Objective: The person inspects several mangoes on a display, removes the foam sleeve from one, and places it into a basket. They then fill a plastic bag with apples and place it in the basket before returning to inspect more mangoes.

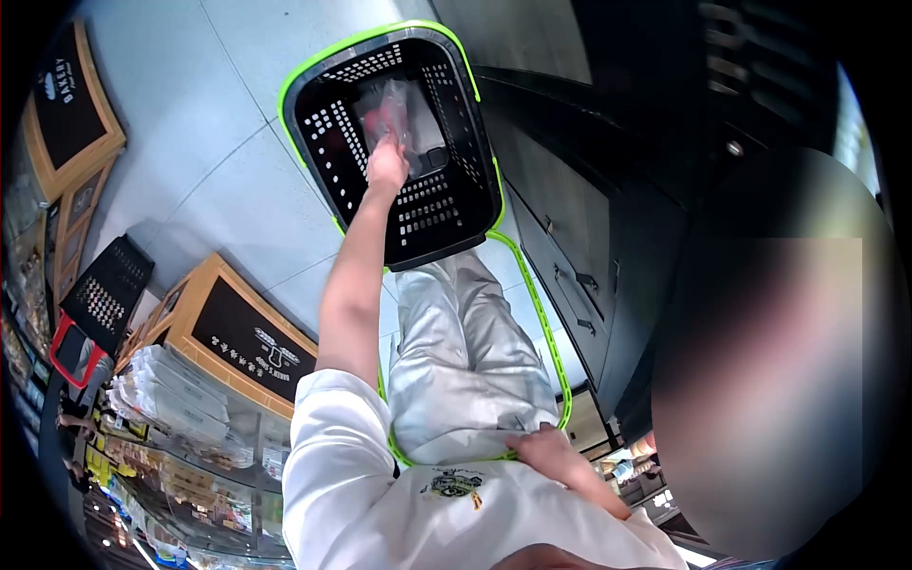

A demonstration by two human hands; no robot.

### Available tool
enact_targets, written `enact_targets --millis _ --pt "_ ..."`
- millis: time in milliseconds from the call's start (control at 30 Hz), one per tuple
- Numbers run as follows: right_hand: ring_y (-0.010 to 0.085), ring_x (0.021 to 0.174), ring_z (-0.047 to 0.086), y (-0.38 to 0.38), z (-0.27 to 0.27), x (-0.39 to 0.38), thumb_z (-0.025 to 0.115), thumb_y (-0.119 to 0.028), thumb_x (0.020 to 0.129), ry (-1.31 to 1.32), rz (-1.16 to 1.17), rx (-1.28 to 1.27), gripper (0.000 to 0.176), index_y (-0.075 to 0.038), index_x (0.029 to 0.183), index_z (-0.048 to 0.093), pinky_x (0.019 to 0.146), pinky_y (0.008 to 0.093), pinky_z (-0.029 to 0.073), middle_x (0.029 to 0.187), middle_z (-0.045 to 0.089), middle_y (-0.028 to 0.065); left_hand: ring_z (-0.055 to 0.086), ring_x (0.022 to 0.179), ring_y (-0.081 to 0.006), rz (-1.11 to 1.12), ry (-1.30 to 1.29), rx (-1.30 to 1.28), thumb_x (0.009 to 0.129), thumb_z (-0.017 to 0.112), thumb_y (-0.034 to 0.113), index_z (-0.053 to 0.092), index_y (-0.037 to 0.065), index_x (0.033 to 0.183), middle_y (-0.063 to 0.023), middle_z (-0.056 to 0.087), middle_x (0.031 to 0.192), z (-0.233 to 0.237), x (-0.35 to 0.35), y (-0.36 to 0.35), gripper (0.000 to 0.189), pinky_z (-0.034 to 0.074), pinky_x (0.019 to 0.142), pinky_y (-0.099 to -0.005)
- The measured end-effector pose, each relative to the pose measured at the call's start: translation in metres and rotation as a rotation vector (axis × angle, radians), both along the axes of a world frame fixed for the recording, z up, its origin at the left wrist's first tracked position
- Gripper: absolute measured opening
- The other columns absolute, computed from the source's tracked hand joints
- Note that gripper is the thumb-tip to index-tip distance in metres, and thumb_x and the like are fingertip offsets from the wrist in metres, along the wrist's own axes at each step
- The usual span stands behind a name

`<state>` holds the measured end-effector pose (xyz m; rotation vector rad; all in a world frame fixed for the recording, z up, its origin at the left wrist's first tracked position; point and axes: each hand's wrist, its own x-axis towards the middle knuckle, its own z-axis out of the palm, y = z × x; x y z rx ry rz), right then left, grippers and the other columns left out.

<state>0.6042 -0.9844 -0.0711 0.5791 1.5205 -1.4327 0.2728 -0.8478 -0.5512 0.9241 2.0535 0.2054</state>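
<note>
My left hand (388,166) reaches down into a black shopping basket (351,223) with a bright green rim. Its fingers are closed on a clear plastic bag (397,100) with something pinkish-red inside; the exact contents cannot be made out. The bag is over the basket's bottom. My right hand (546,451) is at my waist, its fingers closed around the near end of the basket's long green pull handle (543,318). That handle runs from the basket back toward me, on both sides of my legs.
Dark cabinets (560,209) with handles line the right side. To the left stand wood-framed display counters (242,328) with packaged goods, and another black basket (109,290) with a red handle. Grey floor tiles (204,123) stretch ahead. A large blurred area covers the far right.
</note>
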Motion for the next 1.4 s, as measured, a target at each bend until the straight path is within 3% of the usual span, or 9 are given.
enact_targets --millis 267,400,667,800,967,1067,1200,1333,1400 --pt "0.0356 0.119 0.061 0.023 0.027 -0.01 0.079 -0.032 0.084 0.107 -0.309 0.198 0.054 -0.015 0.131 0.058 0.106 0.0482 0.038 0.117 0.068 0.0145 0.06 0.084 -0.0484 -0.047 -0.221 0.538 0.101 0.061 0.013 0.059 -0.001 0.094 -0.0232 0.058 0.095 0.239 0.016 -0.053 0.015 0.049 0.071 -0.0518" --pt "0.0343 0.121 0.058 0.015 0.036 -0.001 0.08 -0.031 0.085 0.132 -0.45 0.374 0.053 -0.015 0.131 0.06 0.106 0.0461 0.039 0.118 0.065 0.0141 0.052 0.065 -0.029 -0.065 -0.184 0.819 0.096 0.07 0.008 0.061 0.0 0.086 -0.013 0.054 0.08 0.391 0.04 -0.065 0.016 0.042 0.058 -0.0387" --pt "0.029 0.122 0.055 -0.006 0.065 0.04 0.076 -0.026 0.094 0.513 -1.033 0.579 0.046 -0.01 0.133 0.058 0.109 0.0413 0.042 0.123 0.06 0.0105 0.06 0.075 -0.02 -0.099 -0.056 1.227 0.106 0.065 0.032 0.065 0.004 0.086 -0.0059 0.061 0.087 0.64 0.128 -0.112 0.034 0.046 0.064 -0.0349" --pt "0.028 0.134 0.051 -0.017 0.114 0.073 0.074 -0.028 0.098 0.618 -1.411 0.117 0.062 -0.012 0.151 0.046 0.112 0.0421 0.044 0.14 0.054 0.0136 0.066 0.088 -0.0226 0.281 -0.509 1.451 0.107 0.059 0.047 0.063 0.006 0.094 -0.0064 0.064 0.095 0.689 0.19 -0.159 0.043 0.055 0.08 -0.0368" --pt "0.0357 0.15 0.04 -0.033 0.157 0.126 0.072 -0.024 0.101 0.862 -1.77 -0.834 0.102 -0.029 0.168 -0.005 0.111 0.0549 0.051 0.166 0.023 0.025 0.066 0.096 -0.0203 0.111 -0.961 1.782 0.109 0.052 0.048 0.056 0.01 0.096 -0.0043 0.063 0.095 0.765 0.269 -0.153 0.041 0.055 0.091 -0.0402" --pt "0.0424 0.149 0.039 -0.048 0.177 0.163 0.079 -0.029 0.095 1.118 -1.708 -0.709 0.109 -0.035 0.168 -0.002 0.107 0.0698 0.049 0.163 0.031 0.0221 0.063 0.089 -0.0167 0.076 -1.27 1.653 0.111 0.048 0.046 0.052 0.013 0.091 -0.0008 0.059 0.086 0.776 0.313 -0.157 0.039 0.051 0.087 -0.0404" --pt "0.0404 0.132 0.06 -0.08 0.163 0.209 0.073 -0.024 0.101 0.904 -1.963 -0.561 0.104 -0.025 0.166 -0.009 0.101 0.0574 0.059 0.148 0.051 0.0241 0.058 0.077 -0.0104 -0.345 -1.271 1.581 0.112 0.048 0.04 0.05 0.011 0.087 0.0021 0.054 0.079 0.775 0.36 -0.161 0.038 0.047 0.078 -0.0332" --pt "0.0306 0.133 0.06 -0.097 0.116 0.229 0.076 -0.026 0.099 1.155 -2.094 -0.623 0.08 -0.013 0.16 0.027 0.101 0.0544 0.06 0.149 0.052 0.0122 0.052 0.064 -0.0036 -1.2 -1.461 1.239 0.104 0.057 0.028 0.049 0.009 0.087 0.0051 0.055 0.064 0.798 0.39 -0.145 0.026 0.045 0.073 -0.0251" --pt "0.0279 0.134 0.059 -0.104 0.177 0.253 0.076 -0.027 0.099 1.141 -2.196 -0.522 0.07 -0.013 0.155 0.038 0.104 0.0538 0.057 0.15 0.052 0.0071 0.061 0.073 -0.0232 -1.019 -1.503 1.103 0.1 0.074 0.037 0.07 0.002 0.087 -0.0075 0.063 0.087 0.8 0.408 -0.156 0.037 0.05 0.067 -0.0375"
